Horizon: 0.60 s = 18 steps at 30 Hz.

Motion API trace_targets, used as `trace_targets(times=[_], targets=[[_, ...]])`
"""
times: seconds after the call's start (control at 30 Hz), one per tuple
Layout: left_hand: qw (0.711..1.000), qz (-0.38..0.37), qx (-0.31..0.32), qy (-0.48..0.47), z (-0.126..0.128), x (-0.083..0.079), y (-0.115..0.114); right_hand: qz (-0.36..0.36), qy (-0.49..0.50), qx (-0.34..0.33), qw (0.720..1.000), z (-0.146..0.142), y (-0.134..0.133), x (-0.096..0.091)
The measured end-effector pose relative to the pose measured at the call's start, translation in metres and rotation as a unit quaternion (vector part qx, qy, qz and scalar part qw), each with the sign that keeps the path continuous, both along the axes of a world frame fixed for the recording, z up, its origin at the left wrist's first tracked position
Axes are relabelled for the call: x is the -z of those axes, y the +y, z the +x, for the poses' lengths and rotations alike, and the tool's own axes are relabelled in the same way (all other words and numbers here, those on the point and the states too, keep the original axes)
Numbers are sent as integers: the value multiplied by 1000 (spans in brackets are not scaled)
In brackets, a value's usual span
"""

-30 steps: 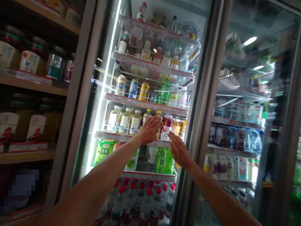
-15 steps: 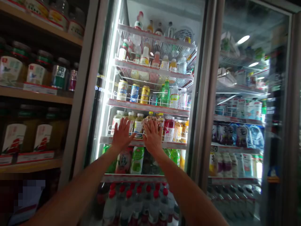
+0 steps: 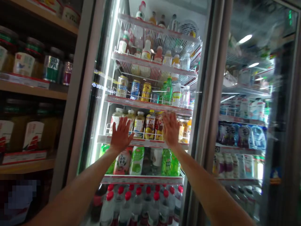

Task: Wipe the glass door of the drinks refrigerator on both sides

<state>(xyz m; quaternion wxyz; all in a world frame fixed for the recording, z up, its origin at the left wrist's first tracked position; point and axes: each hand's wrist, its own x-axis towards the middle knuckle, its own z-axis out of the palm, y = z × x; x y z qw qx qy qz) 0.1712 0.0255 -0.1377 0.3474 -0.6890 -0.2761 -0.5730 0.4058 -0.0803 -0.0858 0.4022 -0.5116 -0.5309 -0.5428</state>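
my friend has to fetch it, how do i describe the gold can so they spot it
Find the brightly lit fridge in the middle, then the first shelf above the left hand. On that shelf's left half stands the gold can; its gold sides set it apart from the blue can directly to its left.

Blue can (image 3: 135, 89) beside gold can (image 3: 145, 92); green bottles (image 3: 168, 91) farther right, same level. Red-capped bottles (image 3: 124, 212) crowded at bottom. Left: wooden shelf (image 3: 33, 90) bearing green-labelled SODA bottle (image 3: 51, 67).

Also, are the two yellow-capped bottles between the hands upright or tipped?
Upright: the yellow-capped bottles stand on the shelf, caps on top.
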Motion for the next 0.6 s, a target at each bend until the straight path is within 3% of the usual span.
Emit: trace_targets(times=[0.1,0.2,0.27,0.33,0.4,0.47,0.53,0.6], targets=[[1000,12,-4,-2,-1,0,0,-83,-96,1,992,-8,3,-12],[999,31,-13,-4,-1,0,-1,-16,54,34,998,29,-11,-41],[999,43,-17,-4,0,0,-1,46,188,52,980,50,-20,-60],[999,48,-17,-7,0,0,-1,74,241,53,966,51,-20,-68],[999,42,-14,-8,0,1,-1,51,175,40,982,34,-14,-63],[999,34,-10,-10,-1,1,0,-22,15,19,999,16,-7,-52],[999,29,-10,-10,-1,1,0,-80,-104,11,991,16,-6,-43],[1000,28,-11,-8,-1,2,0,-53,-62,27,996,37,-12,-42]])
